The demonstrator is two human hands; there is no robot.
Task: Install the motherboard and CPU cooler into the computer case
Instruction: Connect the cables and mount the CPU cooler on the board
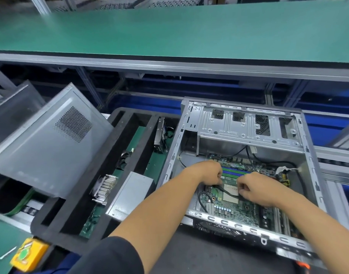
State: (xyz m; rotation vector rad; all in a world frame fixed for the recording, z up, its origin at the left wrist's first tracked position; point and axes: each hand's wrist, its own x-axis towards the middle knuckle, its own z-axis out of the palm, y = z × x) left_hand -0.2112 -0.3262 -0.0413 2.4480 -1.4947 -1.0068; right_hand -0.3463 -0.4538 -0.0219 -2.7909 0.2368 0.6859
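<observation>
Two hands work inside the case [243,123], which lies open side up on the worktop [189,252] and serves here as the landmark. Left of the case sits a black foam tray [118,155], and a loose grey side panel [41,147] leans over the tray's far left edge. Flat on the case floor lies the board [246,210], so that part of the job looks done, though no screws can be made out. In the tray, well apart from the case's left wall, rests the cooler [105,186], a finned heatsink lying on its side with its fins running toward and away from the case; a grey boxed unit [132,192] lies between it and the case.

At the middle of the case, the left hand [208,173] and right hand [254,188] are both curled, each seemingly pinching the thin black cable [225,190] that crosses the pale CPU [230,189] between them. My guess is that the cable is being cleared from the socket. The cooler lies to the left, so the left hand is the nearer one to fetch it.

Fingertips are tucked under, so the exact grip is unclear, and motion blur smears the case's near rim and the panel.
</observation>
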